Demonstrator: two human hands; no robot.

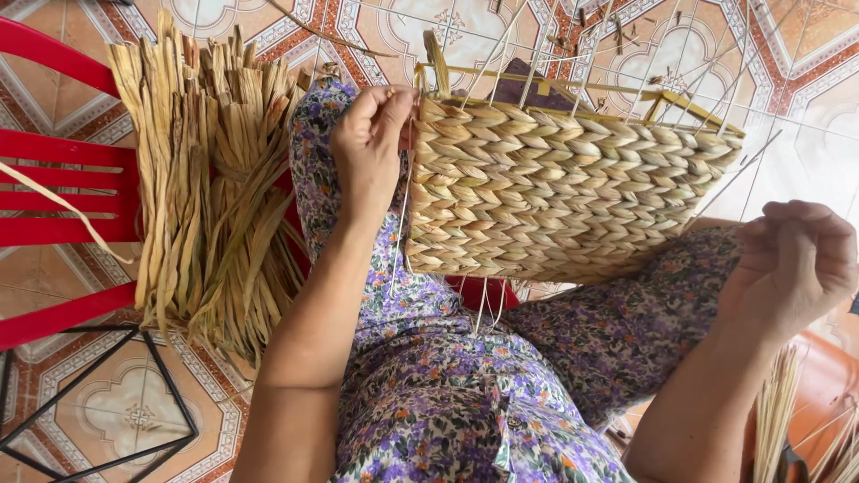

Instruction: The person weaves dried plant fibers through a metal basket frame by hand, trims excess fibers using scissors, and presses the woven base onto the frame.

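A bundle of dried straw strips [210,197] is laid over the red plastic chair [63,170] just left of the left hand [371,143], above the patterned tiled floor [116,411].

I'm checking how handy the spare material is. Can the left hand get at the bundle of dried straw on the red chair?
Probably yes: the straw bundle lies right beside the left hand, nothing between.

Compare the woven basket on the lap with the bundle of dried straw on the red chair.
The woven basket is plaited into tight, even rows; the straw bundle hangs as loose, separate strips. The basket rests on the person's lap, pinched at its corner by the left hand; the bundle lies untouched on the red chair. The basket has a firm rectangular shape; the bundle fans out raggedly. Both are the same pale tan fibre.
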